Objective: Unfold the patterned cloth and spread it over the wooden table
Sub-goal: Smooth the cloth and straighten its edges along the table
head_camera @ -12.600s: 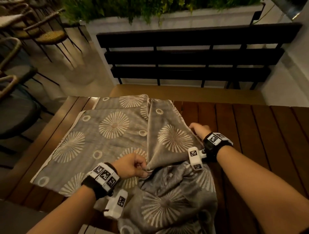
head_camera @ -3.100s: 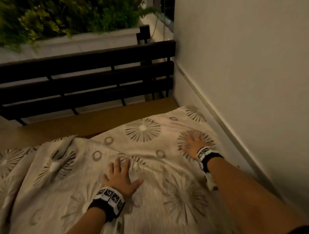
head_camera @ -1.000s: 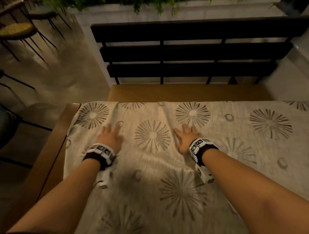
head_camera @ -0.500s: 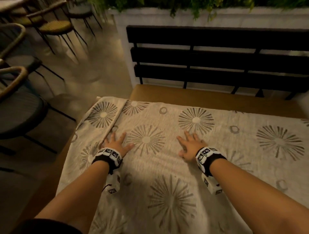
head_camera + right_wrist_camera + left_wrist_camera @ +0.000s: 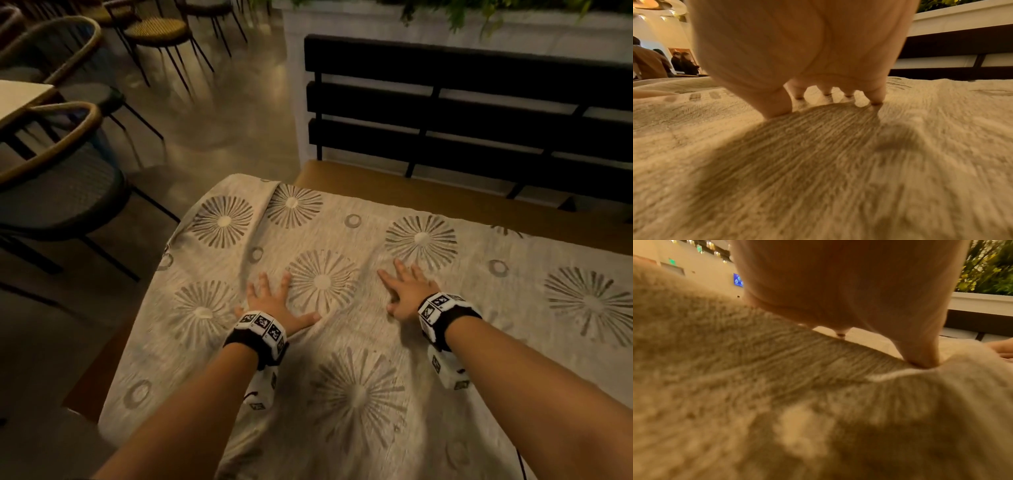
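Dim, warm restaurant light falls on the wooden tabletop (image 5: 102, 373), of which only a bare strip shows at the lower left of the head view. Nearly all the rest lies under the beige woven cloth with grey starburst and ring motifs (image 5: 376, 394), which is unfolded and spread across the middle and right of the frame, its left end hanging over the edge.

I have my left hand (image 5: 274, 301) flat on it, grip open, fingers splayed, thumb pressed into a small pucker; the left wrist view shows that crease (image 5: 900, 374) bunched at the thumb tip. My right hand (image 5: 407, 294) rests likewise, grip open, fingertips (image 5: 876, 99) down on the weave, holding nothing.

I judge the unfolding done and the spreading nearly so. What remains looks like smoothing: a long ridge (image 5: 260, 219) runs up toward the upper-left corner, where the cloth seems doubled over. Whether the far right end is covered, I cannot tell.

Beyond the cloth stands a black slatted bench (image 5: 462, 113) with a tan seat at the upper right; dark round-backed chairs (image 5: 61, 178) fill the upper left.
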Motion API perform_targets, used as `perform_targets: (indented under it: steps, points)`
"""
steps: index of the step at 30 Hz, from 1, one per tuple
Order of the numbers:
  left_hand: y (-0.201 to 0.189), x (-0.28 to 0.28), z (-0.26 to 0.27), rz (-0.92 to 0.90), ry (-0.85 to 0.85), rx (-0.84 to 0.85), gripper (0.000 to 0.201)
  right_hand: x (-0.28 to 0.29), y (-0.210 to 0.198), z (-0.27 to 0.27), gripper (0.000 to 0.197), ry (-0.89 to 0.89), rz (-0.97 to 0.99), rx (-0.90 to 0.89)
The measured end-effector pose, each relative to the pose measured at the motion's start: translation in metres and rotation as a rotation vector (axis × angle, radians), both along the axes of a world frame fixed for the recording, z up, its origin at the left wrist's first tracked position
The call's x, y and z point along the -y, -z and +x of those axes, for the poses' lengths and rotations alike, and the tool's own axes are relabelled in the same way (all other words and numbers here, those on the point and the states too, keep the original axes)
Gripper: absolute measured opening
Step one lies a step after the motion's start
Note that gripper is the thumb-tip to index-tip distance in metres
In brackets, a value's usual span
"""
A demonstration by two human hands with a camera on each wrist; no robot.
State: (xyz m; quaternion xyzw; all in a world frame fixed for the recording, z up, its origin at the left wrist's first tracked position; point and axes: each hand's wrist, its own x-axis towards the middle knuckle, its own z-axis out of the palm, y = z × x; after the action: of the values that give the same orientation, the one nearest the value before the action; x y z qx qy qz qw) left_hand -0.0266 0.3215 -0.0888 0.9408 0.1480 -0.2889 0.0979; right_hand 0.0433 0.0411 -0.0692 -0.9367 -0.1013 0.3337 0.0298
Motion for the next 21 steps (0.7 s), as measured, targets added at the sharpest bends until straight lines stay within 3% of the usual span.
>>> perform_targets:
  steps: [5,10,13,17,21]
  points:
    - [-0.007,-0.003,0.009,-0.064,0.006,0.078,0.118,0.001,-0.001,-0.003,0.088,0.016,0.003,0.002]
    - [-0.010,-0.006,-0.013,-0.020,-0.051,0.384,0.081,-0.024,-0.013,-0.006,0.099,-0.111,-0.056,0.095]
    - [-0.011,-0.017,-0.047,-0.006,-0.215,0.379,0.073,-0.061,-0.022,-0.010,0.082,-0.238,0.006,0.199]
    - [-0.009,-0.045,-0.099,0.044,-0.448,0.419,0.061,-0.135,-0.021,-0.023,0.065,-0.452,0.179,0.210]
    - [-0.003,-0.089,-0.160,0.090,-0.853,0.371,0.064,-0.205,-0.012,-0.053,0.053,-0.592,0.369,0.218]
